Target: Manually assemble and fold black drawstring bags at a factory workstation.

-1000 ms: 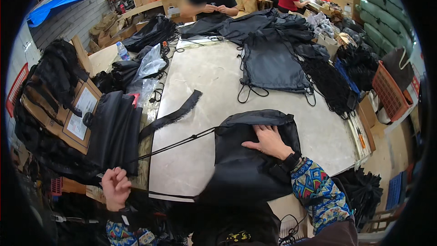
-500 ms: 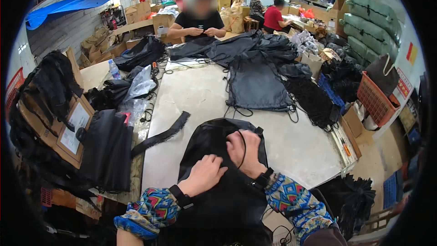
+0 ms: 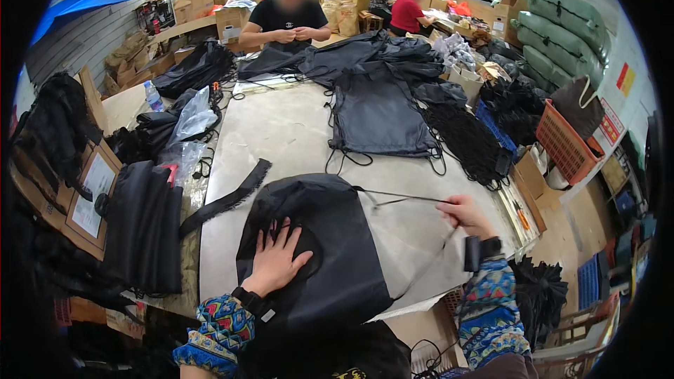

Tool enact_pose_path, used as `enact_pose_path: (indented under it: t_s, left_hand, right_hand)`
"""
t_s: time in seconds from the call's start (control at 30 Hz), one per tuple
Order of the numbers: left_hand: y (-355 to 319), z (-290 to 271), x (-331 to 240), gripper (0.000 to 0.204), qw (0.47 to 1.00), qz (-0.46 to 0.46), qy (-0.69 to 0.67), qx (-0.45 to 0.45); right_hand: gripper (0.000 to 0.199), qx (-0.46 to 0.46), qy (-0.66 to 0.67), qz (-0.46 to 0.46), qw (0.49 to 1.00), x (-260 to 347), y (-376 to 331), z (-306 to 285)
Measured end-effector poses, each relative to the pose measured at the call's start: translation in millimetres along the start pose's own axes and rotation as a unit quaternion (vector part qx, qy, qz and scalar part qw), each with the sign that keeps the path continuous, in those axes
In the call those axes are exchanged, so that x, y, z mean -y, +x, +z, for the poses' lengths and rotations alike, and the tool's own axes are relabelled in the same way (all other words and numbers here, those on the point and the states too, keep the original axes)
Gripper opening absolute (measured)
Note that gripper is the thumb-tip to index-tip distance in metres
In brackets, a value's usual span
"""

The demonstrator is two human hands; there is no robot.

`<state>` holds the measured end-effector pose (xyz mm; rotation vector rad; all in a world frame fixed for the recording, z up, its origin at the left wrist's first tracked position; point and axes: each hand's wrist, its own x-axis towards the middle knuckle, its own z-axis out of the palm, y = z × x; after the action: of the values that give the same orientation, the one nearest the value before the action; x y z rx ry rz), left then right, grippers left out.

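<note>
A black drawstring bag lies across the near edge of the pale table. My left hand rests flat on its left part, fingers spread. Out to the right, my right hand is closed on the bag's thin black drawstring cord. The cord stretches from the bag's top right corner to my fingers, and another length slants down toward the bag's lower right corner. Farther up the table lies a similar black drawstring bag, its cords looped around it.
Left of the bag are a black fabric strip and folded black cloth. A bundle of black cords lies at right, near an orange basket. Across the table a person handles black fabric; orange-handled snips lie on the right edge.
My right hand has moved from the bag's top out to the right, drawing the cord with it. My left hand has shifted left and spread out. The view has shifted slightly.
</note>
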<state>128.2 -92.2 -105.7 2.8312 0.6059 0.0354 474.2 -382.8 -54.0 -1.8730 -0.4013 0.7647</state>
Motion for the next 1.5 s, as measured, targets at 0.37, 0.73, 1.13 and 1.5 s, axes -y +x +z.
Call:
enact_pose_path:
  t_s: [0.37,0.73,1.13,1.5]
  left_hand:
    - [28.1,-27.6,34.0,0.023,0.946,0.057,-0.257,-0.188]
    - [-4.8,-3.5,-39.6,0.014,0.963,0.041,-0.238,-0.119]
    - [5.1,-11.6,-9.7,0.022,0.946,0.06,-0.165,-0.274]
    - [46.4,-5.7,102.1,0.018,0.715,-0.188,-0.653,-0.162]
  right_hand:
    - [0.04,0.194,-0.27,-0.337,0.881,100.6,-34.4,141.2]
    - [0.021,0.168,-0.339,-0.349,0.857,27.7,-18.4,223.3]
    - [0.023,0.098,-0.216,-0.355,0.904,38.0,0.8,200.6]
    - [0.02,0.09,0.196,-0.042,0.975,18.9,83.1,148.2]
